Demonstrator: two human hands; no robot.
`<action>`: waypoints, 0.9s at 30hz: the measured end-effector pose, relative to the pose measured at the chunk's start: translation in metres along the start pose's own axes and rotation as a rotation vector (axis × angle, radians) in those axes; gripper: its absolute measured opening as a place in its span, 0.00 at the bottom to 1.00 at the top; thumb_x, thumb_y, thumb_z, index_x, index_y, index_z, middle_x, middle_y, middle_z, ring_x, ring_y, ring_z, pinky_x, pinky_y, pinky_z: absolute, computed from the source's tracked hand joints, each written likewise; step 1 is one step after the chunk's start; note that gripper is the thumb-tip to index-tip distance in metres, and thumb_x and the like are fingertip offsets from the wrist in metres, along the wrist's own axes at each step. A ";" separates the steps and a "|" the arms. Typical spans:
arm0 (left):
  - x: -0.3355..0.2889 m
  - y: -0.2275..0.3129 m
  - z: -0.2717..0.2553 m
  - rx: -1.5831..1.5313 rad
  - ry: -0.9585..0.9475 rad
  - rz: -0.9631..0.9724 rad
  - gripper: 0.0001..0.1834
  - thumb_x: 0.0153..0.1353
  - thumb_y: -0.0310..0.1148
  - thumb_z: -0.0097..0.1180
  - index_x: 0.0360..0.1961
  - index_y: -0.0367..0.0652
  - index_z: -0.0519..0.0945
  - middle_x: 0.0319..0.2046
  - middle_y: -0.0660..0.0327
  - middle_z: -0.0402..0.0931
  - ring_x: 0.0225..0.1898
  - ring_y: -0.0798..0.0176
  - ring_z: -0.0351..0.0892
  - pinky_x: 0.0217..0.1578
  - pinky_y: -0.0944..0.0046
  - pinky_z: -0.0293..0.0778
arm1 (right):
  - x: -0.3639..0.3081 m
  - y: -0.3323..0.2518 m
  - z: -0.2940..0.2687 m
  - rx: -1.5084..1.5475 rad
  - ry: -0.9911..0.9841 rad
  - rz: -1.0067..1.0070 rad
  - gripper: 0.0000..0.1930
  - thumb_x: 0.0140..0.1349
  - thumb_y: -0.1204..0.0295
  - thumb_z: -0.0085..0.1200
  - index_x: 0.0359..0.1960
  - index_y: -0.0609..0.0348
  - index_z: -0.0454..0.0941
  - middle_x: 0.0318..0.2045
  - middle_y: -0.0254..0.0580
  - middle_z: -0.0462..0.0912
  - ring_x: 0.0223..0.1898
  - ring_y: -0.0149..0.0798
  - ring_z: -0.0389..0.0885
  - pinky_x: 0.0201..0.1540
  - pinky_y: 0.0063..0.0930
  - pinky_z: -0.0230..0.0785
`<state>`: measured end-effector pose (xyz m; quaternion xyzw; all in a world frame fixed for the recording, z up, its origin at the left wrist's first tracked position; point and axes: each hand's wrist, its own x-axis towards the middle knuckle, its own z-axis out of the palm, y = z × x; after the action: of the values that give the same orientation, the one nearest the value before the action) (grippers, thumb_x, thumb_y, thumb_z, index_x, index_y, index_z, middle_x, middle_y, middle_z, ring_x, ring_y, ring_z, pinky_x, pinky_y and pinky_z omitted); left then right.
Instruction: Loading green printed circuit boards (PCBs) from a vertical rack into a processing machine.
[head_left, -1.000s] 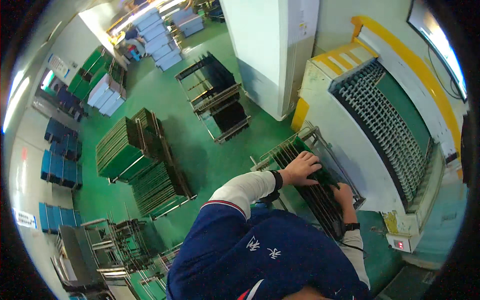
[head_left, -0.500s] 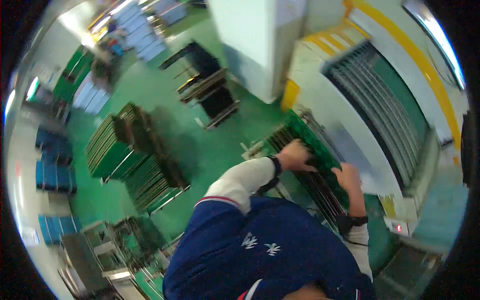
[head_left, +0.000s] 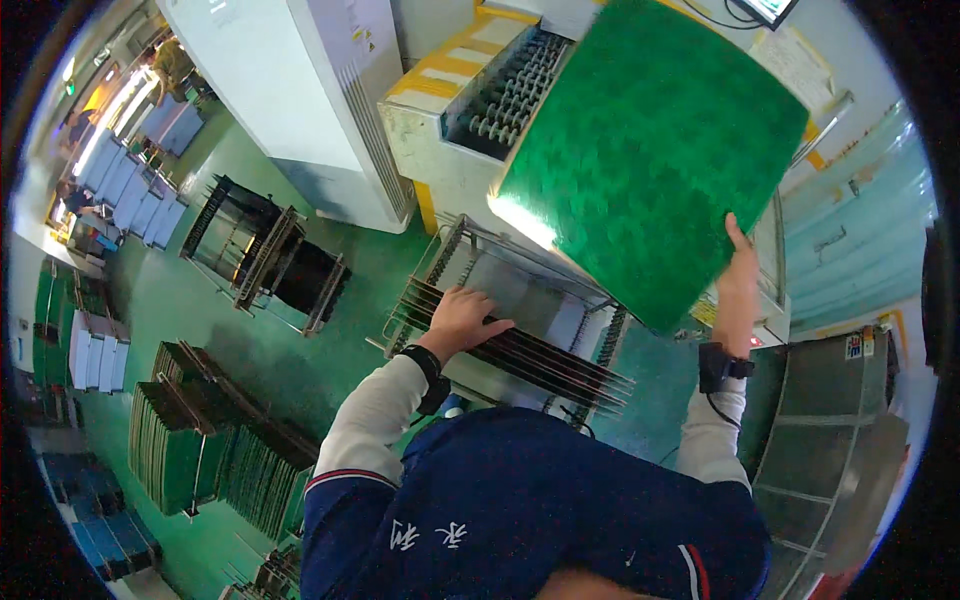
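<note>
A large, glossy green panel (head_left: 655, 160) is raised and tilted over the roller machine at the right. My right hand (head_left: 738, 275) grips its near right edge, thumb on the green face and the fingers hidden behind. In front of me stands a metal rack (head_left: 470, 245) with several thin panels (head_left: 550, 370) upright in its near part. My left hand (head_left: 462, 318) rests over the top edges of those panels, its fingers bent across them. Whether it grips one of them I cannot tell.
A conveyor with rows of rollers (head_left: 508, 95) lies beyond the rack, partly covered by the raised panel. A white cabinet (head_left: 290, 100) stands at the far left of it. Stacked green panels (head_left: 190, 450) and a black rack (head_left: 265, 255) stand on the floor at left.
The green panel has come up out of the rack, held in my right hand, and now tilts over the machine. My left hand stays at the rack's panels. My view has turned to the right.
</note>
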<state>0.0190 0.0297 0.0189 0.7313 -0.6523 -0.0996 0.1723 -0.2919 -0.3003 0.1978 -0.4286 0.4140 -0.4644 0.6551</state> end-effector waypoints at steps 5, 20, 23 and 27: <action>0.004 -0.007 0.012 0.003 0.080 0.050 0.33 0.66 0.67 0.57 0.38 0.42 0.87 0.37 0.53 0.83 0.45 0.46 0.82 0.54 0.48 0.70 | 0.030 0.083 -0.020 0.061 -0.178 0.066 0.21 0.66 0.66 0.69 0.59 0.55 0.79 0.53 0.41 0.85 0.50 0.45 0.85 0.52 0.48 0.79; 0.007 0.000 0.006 0.060 0.010 -0.031 0.30 0.63 0.65 0.61 0.29 0.44 0.84 0.35 0.55 0.83 0.46 0.49 0.82 0.52 0.49 0.72 | -0.008 0.198 0.069 0.233 -0.271 0.636 0.21 0.73 0.54 0.61 0.52 0.60 0.77 0.44 0.50 0.85 0.42 0.44 0.85 0.45 0.41 0.78; 0.005 -0.002 0.007 0.071 0.042 -0.014 0.30 0.62 0.64 0.63 0.28 0.43 0.84 0.35 0.55 0.84 0.45 0.48 0.82 0.52 0.48 0.73 | -0.008 0.199 0.086 0.242 -0.302 0.602 0.22 0.74 0.52 0.59 0.48 0.63 0.79 0.41 0.50 0.85 0.39 0.43 0.84 0.43 0.38 0.78; 0.010 0.004 -0.001 0.071 -0.103 -0.077 0.30 0.62 0.64 0.63 0.38 0.43 0.88 0.41 0.53 0.86 0.48 0.47 0.83 0.58 0.45 0.72 | 0.019 0.203 0.093 0.302 -0.286 0.520 0.23 0.75 0.51 0.57 0.46 0.64 0.81 0.38 0.48 0.86 0.38 0.41 0.83 0.41 0.38 0.78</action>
<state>0.0171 0.0198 0.0222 0.7554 -0.6348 -0.1206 0.1084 -0.1484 -0.2609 0.0302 -0.2673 0.3399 -0.2731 0.8593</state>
